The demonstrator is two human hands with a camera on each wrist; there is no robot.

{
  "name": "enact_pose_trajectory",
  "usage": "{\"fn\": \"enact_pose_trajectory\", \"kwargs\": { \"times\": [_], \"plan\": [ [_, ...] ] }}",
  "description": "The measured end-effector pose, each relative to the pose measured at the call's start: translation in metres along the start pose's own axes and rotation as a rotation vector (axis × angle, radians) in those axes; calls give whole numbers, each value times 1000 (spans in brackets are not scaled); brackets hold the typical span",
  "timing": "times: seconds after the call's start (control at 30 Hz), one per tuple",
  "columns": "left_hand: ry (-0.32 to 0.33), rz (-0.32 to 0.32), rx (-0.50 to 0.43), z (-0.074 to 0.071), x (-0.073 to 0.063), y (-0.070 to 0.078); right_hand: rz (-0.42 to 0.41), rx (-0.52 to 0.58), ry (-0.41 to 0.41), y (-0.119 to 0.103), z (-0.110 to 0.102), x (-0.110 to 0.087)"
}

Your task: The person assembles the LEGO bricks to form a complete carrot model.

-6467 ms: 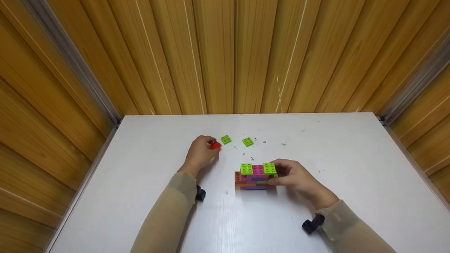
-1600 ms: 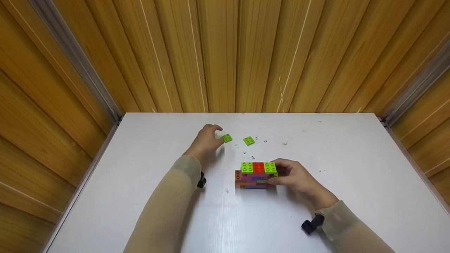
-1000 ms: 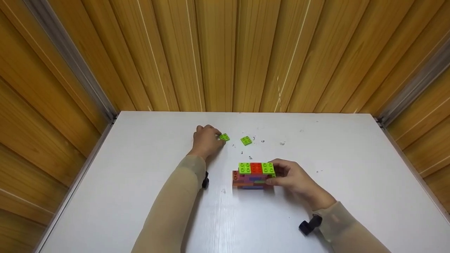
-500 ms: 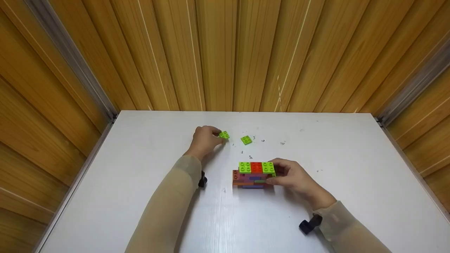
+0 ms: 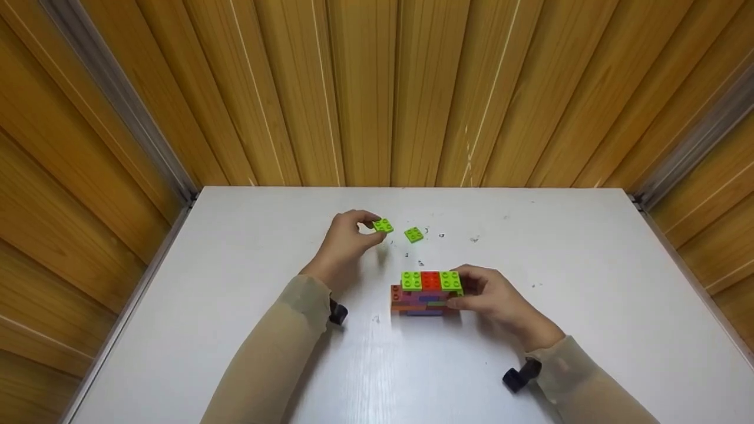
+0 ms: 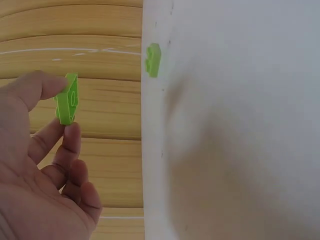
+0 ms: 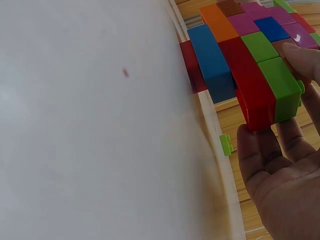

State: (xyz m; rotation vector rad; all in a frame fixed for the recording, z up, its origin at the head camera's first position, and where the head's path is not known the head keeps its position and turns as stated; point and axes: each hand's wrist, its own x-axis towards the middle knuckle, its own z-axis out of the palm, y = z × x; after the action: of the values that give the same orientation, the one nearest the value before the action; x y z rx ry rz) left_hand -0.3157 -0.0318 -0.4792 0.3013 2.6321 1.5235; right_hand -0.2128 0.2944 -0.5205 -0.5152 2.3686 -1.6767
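Note:
Between thumb and fingers, my left hand (image 5: 347, 238) pinches a thin lime-green toy brick (image 5: 383, 225), raised above the table; the left wrist view shows the hollow underside of this green brick (image 6: 67, 100). A second lime-green brick (image 5: 414, 235) lies on the table just to its right. My right hand (image 5: 498, 297) grips the right end of a built block of many-coloured bricks (image 5: 421, 301). On its top row a red brick (image 5: 430, 281) sits between two lime-green ones. In the right wrist view, thumb and fingers hold the block's end from both sides (image 7: 255, 75).
The white table (image 5: 235, 247) carries small dark marks near the back. Wood-look panels (image 5: 365, 94) rise behind it and at both sides, with metal corner posts. Each sleeve cuff has a small black device (image 5: 518, 377) on it.
A red brick, earlier in my left hand, now sits on the block's top row. The left hand has since pinched the left green brick and lifted it. The right hand has stayed on the block.

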Motion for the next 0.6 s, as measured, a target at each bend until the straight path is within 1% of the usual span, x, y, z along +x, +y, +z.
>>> {"fn": "enact_pose_trajectory", "kwargs": {
  "times": [0.13,0.23,0.37,0.5,0.6],
  "plan": [
    [-28,68,-54,0,-18,9,5,21,0,0,1,-1],
    [-51,105,-84,-1,-32,16,8,41,-2,0,1,-1],
    [-70,149,-101,-4,-48,24,20,62,0,0,2,-2],
    [-82,179,-115,-7,-61,30,32,94,-4,-1,2,-2],
    [-85,204,-110,-10,-68,32,23,100,-11,-2,1,-2]
  ]
}}
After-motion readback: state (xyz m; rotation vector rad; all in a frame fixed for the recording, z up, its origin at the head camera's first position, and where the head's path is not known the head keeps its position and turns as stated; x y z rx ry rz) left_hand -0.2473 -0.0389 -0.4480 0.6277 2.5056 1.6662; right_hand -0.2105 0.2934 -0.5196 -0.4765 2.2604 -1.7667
